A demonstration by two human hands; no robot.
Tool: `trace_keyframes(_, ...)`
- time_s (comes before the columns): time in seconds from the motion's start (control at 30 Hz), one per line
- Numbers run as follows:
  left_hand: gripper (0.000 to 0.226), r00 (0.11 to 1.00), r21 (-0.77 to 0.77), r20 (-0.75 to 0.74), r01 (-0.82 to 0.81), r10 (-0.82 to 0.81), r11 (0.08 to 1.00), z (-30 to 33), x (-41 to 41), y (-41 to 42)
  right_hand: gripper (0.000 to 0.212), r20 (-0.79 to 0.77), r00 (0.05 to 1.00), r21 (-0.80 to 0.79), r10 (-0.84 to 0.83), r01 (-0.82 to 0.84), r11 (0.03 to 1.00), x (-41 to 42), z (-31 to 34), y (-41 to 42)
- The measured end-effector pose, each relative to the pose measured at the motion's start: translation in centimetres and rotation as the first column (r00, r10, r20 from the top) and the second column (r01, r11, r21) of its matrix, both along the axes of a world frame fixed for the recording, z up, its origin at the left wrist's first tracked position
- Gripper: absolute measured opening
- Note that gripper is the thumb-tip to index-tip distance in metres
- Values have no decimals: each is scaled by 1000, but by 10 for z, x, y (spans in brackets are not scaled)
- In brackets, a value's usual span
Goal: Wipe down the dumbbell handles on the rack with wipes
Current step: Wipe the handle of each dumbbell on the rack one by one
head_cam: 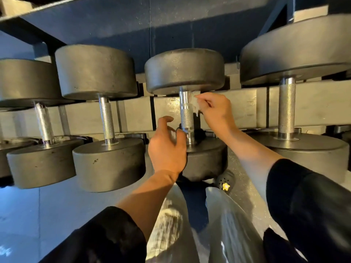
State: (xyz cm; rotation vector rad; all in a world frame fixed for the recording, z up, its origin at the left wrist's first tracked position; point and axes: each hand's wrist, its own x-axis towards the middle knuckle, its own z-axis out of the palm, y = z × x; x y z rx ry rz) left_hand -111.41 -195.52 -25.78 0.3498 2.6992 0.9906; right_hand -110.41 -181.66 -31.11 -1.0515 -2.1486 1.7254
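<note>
Right hand (pixel 214 109) is pinching a scrunched white wipe (pixel 195 104) against the upper end of the chrome handle (pixel 187 116), right under the far weight head. Left hand (pixel 167 147) sits loose-fingered by the handle's lower end, gripping nothing. More dumbbells (pixel 106 118) flank it on the rack (pixel 245 107). No readable labels or writing.

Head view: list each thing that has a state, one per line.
Crumpled white wipe: pinched in the right hand, against the handle's upper right side.
Knurled chrome handle of the third black dumbbell: on the rack, being wiped near its top.
Right hand: pinch grip on the wipe.
Left hand: fingers loosely curled beside the handle's lower end, holding nothing.
</note>
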Motion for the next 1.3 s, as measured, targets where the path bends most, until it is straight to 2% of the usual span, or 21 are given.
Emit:
trace_keyframes(0.2, 22, 999, -24, -33, 14, -15, 1000, -5, -1, -3, 19, 35, 999, -174, 39, -33, 984, 16, -8, -8)
trace_keyframes(0.47, 21, 1000, -48, 3, 15, -15, 999, -3, 0, -2, 35, 72, 977, -201, 199, -181, 963, 31, -5, -10)
trace_keyframes(0.6, 21, 999, -71, 32, 18, -15, 997, -1, -1, -2, 28, 112, 969, -177, 220, -199, 964, 33, -1, -13)
trace_keyframes(0.7, 23, 998, -63, 57, 11, -8, 998, 0, -2, -3, 24, 108, 977, -223, 187, -159, 962, 40, 12, -12)
trace_keyframes(0.73, 25, 998, -62, 58, 8, -4, 998, 1, -2, -4, 23, 110, 981, -191, 162, -139, 972, 43, 19, -10)
trace_keyframes(0.8, 25, 999, -35, 42, 16, -15, 999, 7, 0, -1, 25, 110, 988, -3, 111, -111, 994, 52, 33, 1)
trace_keyframes(0.9, 24, 993, 72, 29, 115, -117, 991, 17, 13, 20, 33, 127, 990, 257, 56, -87, 963, 69, 51, 38)
trace_keyframes(0.97, 21, 968, 121, 86, 226, -237, 967, 19, 27, 40, 39, 215, 976, 389, 36, -120, 914, 81, 57, 64)
trace_keyframes(1.03, 22, 930, 157, 171, 300, -325, 941, 15, 40, 59, 37, 301, 953, 570, 39, -212, 794, 92, 58, 84)
trace_keyframes(1.1, 28, 897, 161, 217, 356, -385, 920, 7, 51, 72, 33, 350, 932, 673, 97, -322, 666, 97, 55, 96)
trace_keyframes(1.17, 35, 869, 185, 232, 401, -436, 897, -2, 58, 81, 31, 425, 889, 714, 174, -446, 539, 99, 50, 104)
trace_keyframes(1.23, 40, 849, 218, 223, 437, -480, 873, -9, 63, 85, 40, 508, 835, 722, 210, -546, 426, 100, 45, 111)
trace_keyframes(1.3, 43, 840, 216, 193, 467, -507, 857, -14, 66, 87, 52, 558, 805, 725, 202, -592, 352, 102, 40, 118)
